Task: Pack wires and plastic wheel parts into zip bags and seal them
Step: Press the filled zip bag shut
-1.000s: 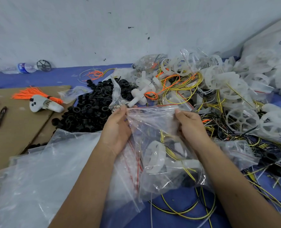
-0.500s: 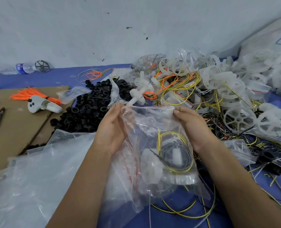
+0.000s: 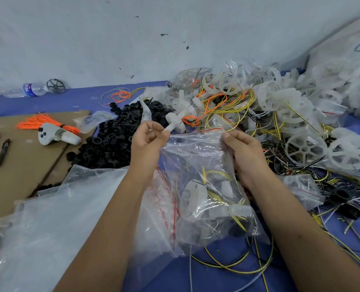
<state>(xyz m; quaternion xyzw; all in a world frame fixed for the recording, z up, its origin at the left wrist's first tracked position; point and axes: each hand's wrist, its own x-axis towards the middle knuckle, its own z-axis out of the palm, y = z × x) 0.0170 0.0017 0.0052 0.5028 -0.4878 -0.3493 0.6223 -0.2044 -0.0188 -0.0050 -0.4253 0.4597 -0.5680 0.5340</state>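
I'm pinching the zip bag (image 3: 198, 186) top with left hand (image 3: 148, 142) and right hand (image 3: 241, 148) | wires and wheel already lying inside | sealing pending | pile (image 3: 290, 114) waiting behind

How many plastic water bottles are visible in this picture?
1. The water bottle lies on its side at the far left by the wall, next to a dark wheel. Others may be hidden under the piles.

A white controller (image 3: 56, 134), pen (image 3: 3, 152) on cardboard (image 3: 16, 175); perhaps a water bottle (image 3: 30, 89) behind.
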